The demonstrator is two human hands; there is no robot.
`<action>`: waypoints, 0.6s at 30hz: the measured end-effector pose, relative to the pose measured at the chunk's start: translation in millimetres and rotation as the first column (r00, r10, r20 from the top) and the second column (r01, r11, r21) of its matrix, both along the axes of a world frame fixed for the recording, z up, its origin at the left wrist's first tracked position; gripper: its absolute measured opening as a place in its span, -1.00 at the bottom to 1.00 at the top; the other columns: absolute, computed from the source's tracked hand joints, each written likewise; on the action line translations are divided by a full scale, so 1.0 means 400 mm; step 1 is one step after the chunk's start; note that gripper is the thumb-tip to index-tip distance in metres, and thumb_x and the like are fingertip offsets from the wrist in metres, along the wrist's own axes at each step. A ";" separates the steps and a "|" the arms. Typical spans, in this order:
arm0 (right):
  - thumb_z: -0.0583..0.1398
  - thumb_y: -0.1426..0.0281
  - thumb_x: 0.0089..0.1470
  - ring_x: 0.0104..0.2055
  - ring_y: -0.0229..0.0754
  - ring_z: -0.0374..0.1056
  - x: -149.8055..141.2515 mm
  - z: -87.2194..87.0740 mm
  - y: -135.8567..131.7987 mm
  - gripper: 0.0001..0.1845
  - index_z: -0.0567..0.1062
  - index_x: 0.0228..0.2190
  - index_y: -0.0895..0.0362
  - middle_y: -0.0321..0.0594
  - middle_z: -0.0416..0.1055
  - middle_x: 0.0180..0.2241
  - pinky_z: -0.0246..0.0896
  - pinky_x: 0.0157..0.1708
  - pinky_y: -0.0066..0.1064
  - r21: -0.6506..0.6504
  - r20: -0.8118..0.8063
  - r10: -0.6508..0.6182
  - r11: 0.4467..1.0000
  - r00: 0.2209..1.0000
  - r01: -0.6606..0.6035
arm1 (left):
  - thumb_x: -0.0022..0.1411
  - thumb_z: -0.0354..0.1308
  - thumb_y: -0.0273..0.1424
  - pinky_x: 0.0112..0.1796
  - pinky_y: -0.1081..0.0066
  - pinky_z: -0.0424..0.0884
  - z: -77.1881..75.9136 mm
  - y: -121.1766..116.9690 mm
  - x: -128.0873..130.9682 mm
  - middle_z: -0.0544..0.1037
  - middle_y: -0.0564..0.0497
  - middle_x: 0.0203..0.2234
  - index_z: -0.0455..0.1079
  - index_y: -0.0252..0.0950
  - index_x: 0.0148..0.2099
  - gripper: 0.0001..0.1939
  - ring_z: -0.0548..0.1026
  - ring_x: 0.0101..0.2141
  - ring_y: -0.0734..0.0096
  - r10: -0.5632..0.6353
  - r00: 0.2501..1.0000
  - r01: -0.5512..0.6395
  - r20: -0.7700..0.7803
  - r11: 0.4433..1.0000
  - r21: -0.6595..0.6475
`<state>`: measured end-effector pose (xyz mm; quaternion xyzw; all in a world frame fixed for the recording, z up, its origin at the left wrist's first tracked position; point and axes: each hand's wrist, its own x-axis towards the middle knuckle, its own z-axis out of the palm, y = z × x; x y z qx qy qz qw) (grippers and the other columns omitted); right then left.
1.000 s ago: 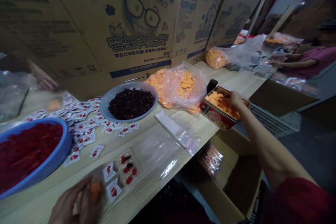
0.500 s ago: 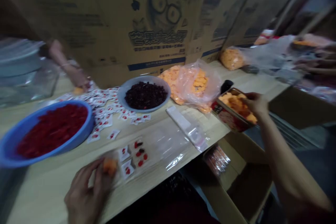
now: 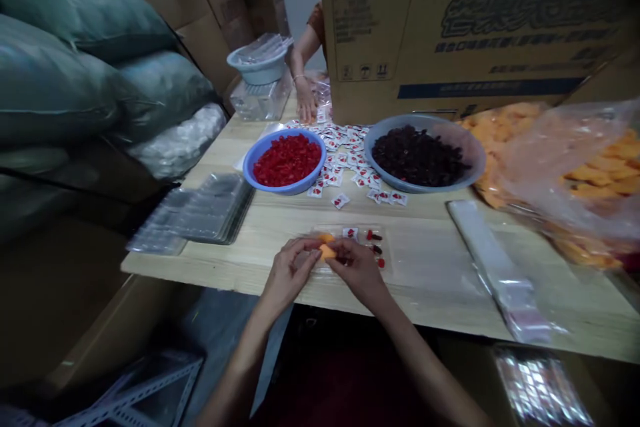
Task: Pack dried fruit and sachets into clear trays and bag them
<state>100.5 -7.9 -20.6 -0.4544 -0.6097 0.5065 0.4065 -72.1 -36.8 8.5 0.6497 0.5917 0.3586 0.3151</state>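
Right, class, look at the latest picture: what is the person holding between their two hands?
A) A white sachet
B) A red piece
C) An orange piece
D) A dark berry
C. The orange piece is pinched between the left hand and the right hand, over the clear tray.

1. A left bowl point(image 3: 249, 167) and a right bowl point(image 3: 475, 160) stand side by side on the table point(image 3: 280, 213), with sachets point(image 3: 333, 177) between them.
2. A cardboard box point(image 3: 450, 47) stands behind the right bowl.
3. A bag of fruit point(image 3: 575, 173) lies right of the right bowl.
4. Stacked trays point(image 3: 200, 210) lie left of the left bowl.
5. A sectioned tray point(image 3: 360, 240) lies before the bowls.
6. The left hand point(image 3: 290, 273) and right hand point(image 3: 357, 273) pinch a fruit piece point(image 3: 327, 252) above that tray's near edge.
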 end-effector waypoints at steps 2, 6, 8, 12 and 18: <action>0.26 0.52 -0.02 -0.40 -0.18 0.40 -0.031 -0.022 0.008 -0.84 0.55 -0.32 0.12 -0.25 0.50 -0.41 0.29 -0.38 -0.38 0.050 0.122 0.001 0.999 0.992 -0.007 | 0.35 0.12 -0.29 0.04 0.24 0.36 -0.015 -0.012 -0.018 0.57 -0.05 -0.11 0.49 -0.20 -0.05 -0.79 0.47 -0.03 0.27 0.058 0.997 -0.056 -0.049 0.998 0.031; 0.23 0.58 0.05 -0.28 -0.11 0.41 -0.029 -0.029 0.008 -0.84 0.53 -0.31 0.13 -0.15 0.50 -0.30 0.30 -0.25 -0.30 0.180 0.364 0.045 0.977 0.930 -0.117 | 0.37 0.09 -0.32 0.09 0.18 0.30 -0.029 -0.020 -0.031 0.53 -0.07 -0.06 0.47 -0.19 0.00 -0.78 0.40 0.03 0.23 0.079 0.984 -0.062 -0.161 0.993 0.105; 0.20 0.61 0.09 -0.22 -0.10 0.40 -0.015 -0.019 0.007 -0.82 0.53 -0.30 0.13 -0.13 0.49 -0.25 0.30 -0.20 -0.29 0.210 0.435 0.097 0.956 0.895 -0.206 | 0.37 0.09 -0.33 0.11 0.14 0.26 -0.030 -0.018 -0.024 0.48 -0.07 0.00 0.46 -0.15 0.05 -0.75 0.34 0.07 0.21 0.042 0.972 -0.017 -0.230 0.994 0.110; 0.18 0.62 0.13 -0.13 -0.02 0.33 0.001 -0.002 0.008 -0.80 0.55 -0.30 0.12 -0.10 0.46 -0.23 0.28 -0.11 -0.21 0.285 0.579 0.056 0.921 0.813 -0.266 | 0.31 0.16 -0.33 0.03 0.10 0.26 -0.036 -0.008 -0.006 0.45 -0.09 0.00 0.47 -0.10 0.07 -0.71 0.29 0.06 0.12 0.000 0.929 0.028 -0.370 0.997 0.070; 0.22 0.53 0.17 -0.14 -0.01 0.31 0.006 -0.019 0.009 -0.86 0.58 -0.28 0.10 -0.10 0.44 -0.23 0.25 -0.09 -0.19 0.313 0.590 0.041 0.909 0.806 -0.276 | 0.28 0.12 -0.45 -0.01 0.05 0.24 -0.031 -0.002 0.009 0.42 -0.13 -0.03 0.50 -0.17 -0.05 -0.77 0.25 0.03 0.04 0.059 0.852 0.005 -0.520 0.993 0.121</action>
